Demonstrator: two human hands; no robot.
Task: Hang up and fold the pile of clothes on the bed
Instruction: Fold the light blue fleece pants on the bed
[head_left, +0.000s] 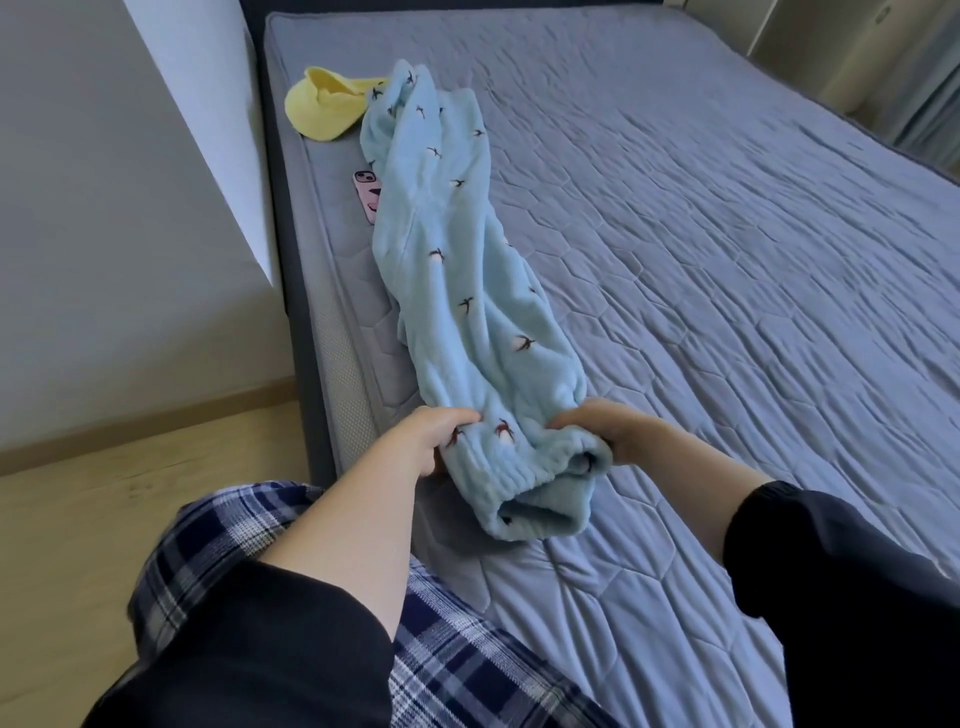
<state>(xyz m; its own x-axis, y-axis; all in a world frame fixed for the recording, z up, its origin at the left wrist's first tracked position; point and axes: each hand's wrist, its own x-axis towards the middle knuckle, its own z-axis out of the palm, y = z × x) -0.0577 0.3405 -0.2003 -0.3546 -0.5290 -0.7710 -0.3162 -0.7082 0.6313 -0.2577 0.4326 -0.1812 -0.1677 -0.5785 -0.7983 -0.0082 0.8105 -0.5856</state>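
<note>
Blue fleece trousers (467, 291) on the bed (727, 260), waistband (519, 470) inside curled fingers of left hand (431, 441) and right hand (608, 431).

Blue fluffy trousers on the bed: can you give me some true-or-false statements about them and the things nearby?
1. The left hand and the right hand both grip the ribbed end of the light-blue fleece trousers printed with small birds. True.
2. The trousers hang from a hanger. False: they lie stretched along the grey quilted mattress.
3. A yellow fabric sun visor lies by the trousers' far end. True.
4. The pink-cased phone sits in the left hand. False: it lies on the mattress near its edge, partly under the trousers.
</note>
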